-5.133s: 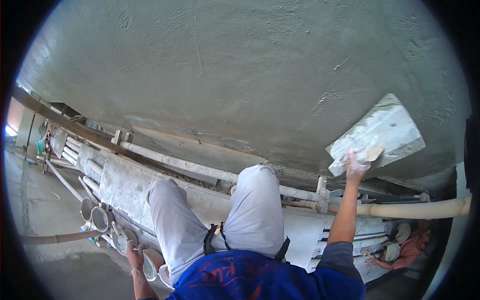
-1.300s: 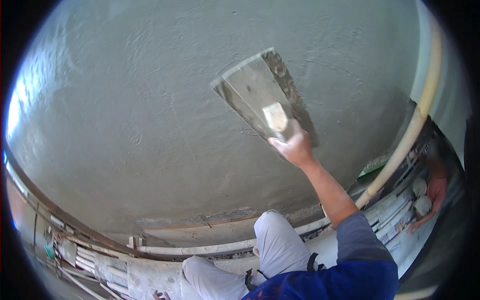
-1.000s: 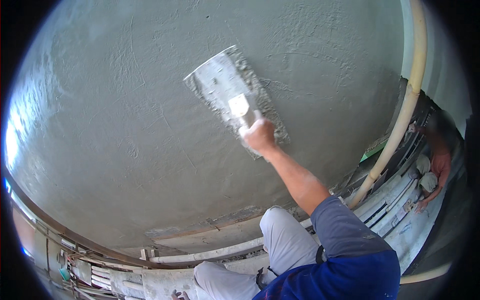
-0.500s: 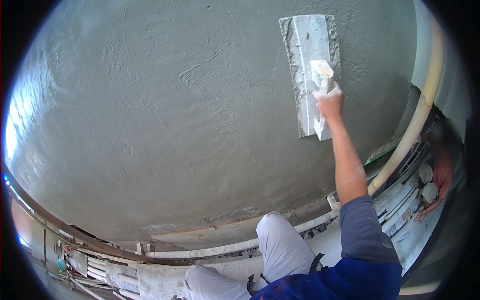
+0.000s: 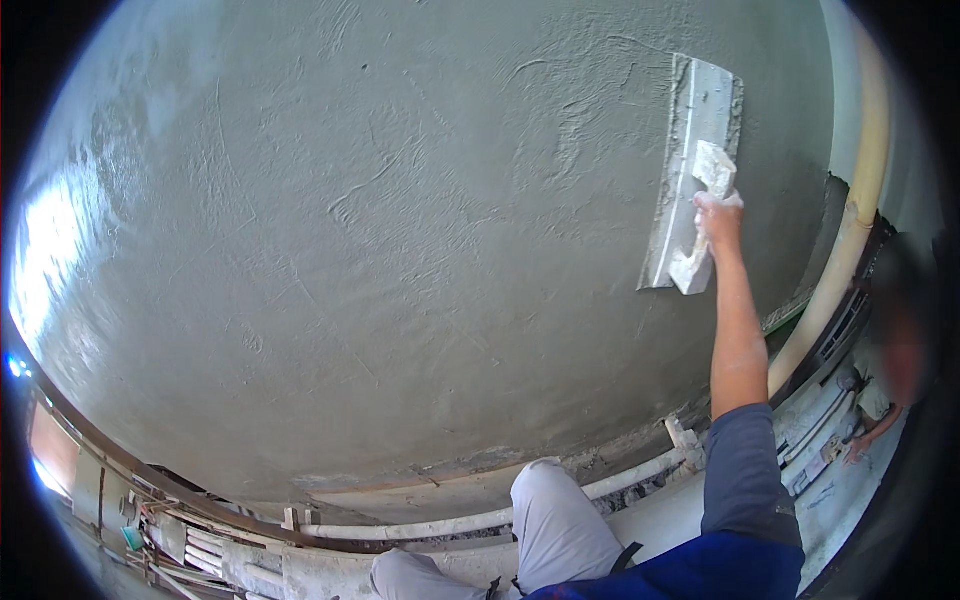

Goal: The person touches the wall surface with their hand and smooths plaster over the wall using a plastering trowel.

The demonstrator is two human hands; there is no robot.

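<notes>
Plaster trowel now stands nearly upright against the wet grey wall, high at the right of the view, whereas 1 second ago it lay tilted and further left, near the middle of the wall; half a second ago it was already upright and at the right, so the stroke has swept rightward and the blade has turned to vertical. Judging by that, the smoothing pass is working toward the right edge of the plastered area, close to the pale pipe that runs down the corner. The right hand is clenched around the trowel's pale handle, arm stretched up and out, pressing the flat blade on the wall. The plaster around it shows shallow ridges and swirl marks, rougher just left of the blade. The left hand is out of the view, so nothing can be said of its grip. Below, the person's light grey trouser knee and blue sleeve show, with white pipes lying along the foot of the wall. Another person crouches at the far right edge, 1 hand down near the floor.
</notes>
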